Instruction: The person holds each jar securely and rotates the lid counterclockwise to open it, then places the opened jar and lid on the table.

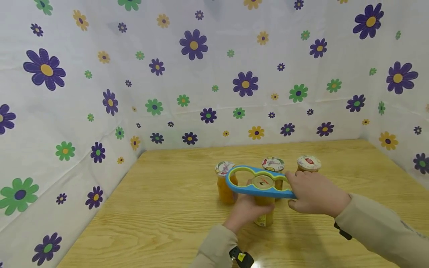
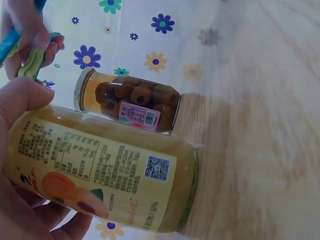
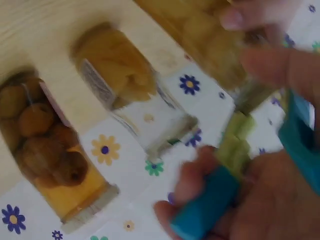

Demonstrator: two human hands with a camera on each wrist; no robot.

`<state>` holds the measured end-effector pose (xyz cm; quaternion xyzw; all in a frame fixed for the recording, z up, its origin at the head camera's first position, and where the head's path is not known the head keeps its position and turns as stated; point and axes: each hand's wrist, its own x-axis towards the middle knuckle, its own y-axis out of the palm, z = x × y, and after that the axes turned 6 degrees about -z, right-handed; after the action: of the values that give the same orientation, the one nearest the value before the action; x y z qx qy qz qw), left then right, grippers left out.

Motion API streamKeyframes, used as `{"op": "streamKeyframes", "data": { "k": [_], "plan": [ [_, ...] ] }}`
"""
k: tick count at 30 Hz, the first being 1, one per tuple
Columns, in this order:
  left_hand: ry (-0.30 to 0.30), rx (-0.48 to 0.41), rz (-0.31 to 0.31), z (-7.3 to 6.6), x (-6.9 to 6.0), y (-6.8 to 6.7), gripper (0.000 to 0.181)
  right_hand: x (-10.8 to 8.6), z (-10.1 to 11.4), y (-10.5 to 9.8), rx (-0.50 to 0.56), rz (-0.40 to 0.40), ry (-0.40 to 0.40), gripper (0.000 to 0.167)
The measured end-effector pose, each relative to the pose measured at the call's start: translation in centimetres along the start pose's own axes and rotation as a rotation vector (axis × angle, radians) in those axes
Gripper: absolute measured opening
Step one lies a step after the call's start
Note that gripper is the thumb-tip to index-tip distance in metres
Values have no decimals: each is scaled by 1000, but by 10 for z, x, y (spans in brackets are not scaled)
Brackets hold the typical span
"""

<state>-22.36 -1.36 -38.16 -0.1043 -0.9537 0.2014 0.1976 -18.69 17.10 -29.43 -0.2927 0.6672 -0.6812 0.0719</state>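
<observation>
A glass jar of fruit (image 2: pixel 100 170), its yellow label printed with peaches, stands on the table. My left hand (image 1: pixel 246 210) grips it round the side, thumb and fingers on opposite sides in the left wrist view. Across the jar's top lies a blue and lime-green jar opener (image 1: pixel 248 191); the gold lid (image 1: pixel 263 182) shows through one of its openings. My right hand (image 1: pixel 316 193) holds the opener's right end, fingers curled round it. The right wrist view is blurred, with the opener's blue handle (image 3: pixel 207 205) in that palm.
Just left of the held jar is a jar of orange fruit (image 1: pixel 225 190). Behind it stands another patterned-lid jar (image 1: pixel 273 163), and at the right a jar of round brown fruit (image 2: pixel 140 100). A flowered cloth (image 1: pixel 214 67) encloses the wooden table (image 1: pixel 161 208).
</observation>
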Motion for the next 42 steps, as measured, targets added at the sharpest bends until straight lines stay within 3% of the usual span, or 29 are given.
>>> {"op": "streamKeyframes", "data": {
  "k": [3, 6, 10, 13, 18, 24, 29, 36, 42],
  "plan": [
    [-6, -21, -5, 0, 1, 2, 68, 0, 1, 4, -13, -56, 31, 26],
    [-31, -99, 2, 1, 4, 4, 68, 0, 1, 8, -56, -93, 54, 24],
    [-108, -176, 13, 4, 4, 8, 66, -1, 3, 12, -104, -131, 79, 22],
    [-136, -180, -1, 4, 4, 11, 64, -2, 4, 13, -114, -151, 100, 21],
    [-101, -184, -38, 1, 2, 14, 62, -2, 6, 13, -95, -150, 136, 18],
    [-91, -145, -31, -1, -1, 14, 60, -8, 6, 20, -69, -186, 151, 16],
    [6, -144, -89, 1, -1, 14, 63, -10, 8, 21, -17, -206, 170, 16],
    [207, -65, -353, -4, -1, 6, 70, -1, 15, 2, 55, -249, 197, 15],
    [396, -5, -489, -5, 2, 5, 67, 4, 25, -11, 117, -229, 239, 14]
  ]
}}
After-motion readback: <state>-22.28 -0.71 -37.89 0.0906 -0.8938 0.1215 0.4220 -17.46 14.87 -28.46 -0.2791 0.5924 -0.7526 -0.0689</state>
